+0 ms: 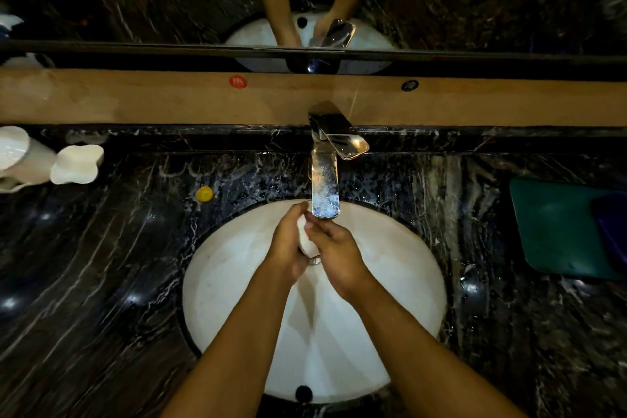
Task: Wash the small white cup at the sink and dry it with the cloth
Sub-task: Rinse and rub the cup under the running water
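Note:
The small white cup (305, 239) is held over the white sink basin (220, 282), just below the chrome tap spout (325, 193). My left hand (288, 244) wraps around the cup from the left. My right hand (334, 254) lies against the cup's right side, with its fingers over the cup. Most of the cup is hidden between the two hands. A green cloth (559, 227) lies flat on the dark marble counter at the right.
A purple item (610, 224) rests on the cloth's right edge. White ceramic pieces (78, 164) stand at the counter's back left, and a small yellow object (204, 194) lies near the basin. A mirror behind the tap reflects the arms.

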The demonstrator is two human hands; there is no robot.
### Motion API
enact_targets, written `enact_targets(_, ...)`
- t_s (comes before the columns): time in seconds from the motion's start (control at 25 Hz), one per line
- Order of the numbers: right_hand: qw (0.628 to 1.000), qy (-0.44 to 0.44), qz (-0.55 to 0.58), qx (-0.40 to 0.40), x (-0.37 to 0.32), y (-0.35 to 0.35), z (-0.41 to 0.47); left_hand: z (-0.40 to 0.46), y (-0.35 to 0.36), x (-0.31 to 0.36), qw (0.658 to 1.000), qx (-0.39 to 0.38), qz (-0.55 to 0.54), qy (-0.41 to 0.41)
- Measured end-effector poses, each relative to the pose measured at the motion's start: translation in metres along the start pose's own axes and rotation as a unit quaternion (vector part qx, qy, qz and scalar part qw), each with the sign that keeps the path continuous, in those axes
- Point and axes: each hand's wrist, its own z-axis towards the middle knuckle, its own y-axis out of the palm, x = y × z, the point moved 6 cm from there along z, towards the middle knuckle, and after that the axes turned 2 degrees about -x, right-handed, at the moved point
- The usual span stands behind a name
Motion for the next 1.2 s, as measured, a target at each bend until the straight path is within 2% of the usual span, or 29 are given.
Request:
enact_targets(0.08, 1.0, -0.01, -0.011, 0.009, -0.006, -0.009, -0.002, 0.0, -0.006, -0.004, 0.995, -0.007, -0.097, -0.027)
enact_targets(0.16, 0.987, -0.045, -0.101, 0.114, -0.012, -0.029, 0.0, 0.0, -0.009, -0.004, 0.988, -0.02, -0.149, -0.029)
enact_targets(0.24, 0.967, -0.032, -0.164, 0.195, -0.01, -0.044, -0.002, 0.0, -0.01, -0.007, 0.991, -0.02, -0.134, -0.019)
enact_targets(0.28, 0.974, 0.019, -0.141, 0.178, -0.002, -0.043, 0.0, 0.001, -0.012, -0.008, 0.993, -0.008, -0.117, -0.005)
enact_targets(0.36, 0.987, 0.134, -0.044, 0.08, 0.014, -0.028, -0.001, 0.002, -0.016, -0.009, 0.994, 0.01, -0.102, 0.037)
enact_targets(0.4, 0.987, 0.154, -0.022, 0.048, 0.017, -0.023, -0.003, 0.001, -0.017, -0.008, 0.995, 0.014, -0.09, 0.05)
enact_targets(0.52, 0.989, 0.133, -0.034, 0.046, 0.02, -0.024, -0.004, -0.002, -0.02, 0.001, 0.991, 0.028, 0.047, 0.118)
enact_targets(0.6, 0.989, 0.099, -0.079, 0.072, 0.018, -0.025, -0.005, -0.003, -0.021, 0.008, 0.973, 0.071, 0.143, 0.168)
enact_targets(0.76, 0.973, 0.027, -0.169, 0.154, 0.008, -0.028, -0.005, -0.008, -0.019, 0.011, 0.945, 0.161, 0.177, 0.223)
enact_targets(0.84, 0.971, -0.003, -0.174, 0.164, 0.003, -0.026, -0.004, -0.005, -0.015, 0.004, 0.954, 0.154, 0.145, 0.21)
enact_targets(0.96, 0.968, -0.061, -0.201, 0.137, -0.003, -0.023, -0.007, -0.004, -0.004, -0.012, 0.99, 0.101, 0.042, 0.094)
enact_targets(1.04, 0.952, -0.093, -0.258, 0.136, -0.006, -0.025, -0.009, -0.004, 0.001, -0.02, 0.997, 0.061, 0.004, 0.045)
enact_targets(1.12, 0.938, -0.099, -0.292, 0.157, -0.006, -0.032, -0.009, -0.005, 0.003, -0.023, 0.999, 0.039, -0.015, 0.029)
enact_targets(1.2, 0.941, -0.098, -0.28, 0.165, -0.007, -0.037, -0.009, -0.007, 0.003, -0.022, 0.999, 0.032, -0.006, 0.036)
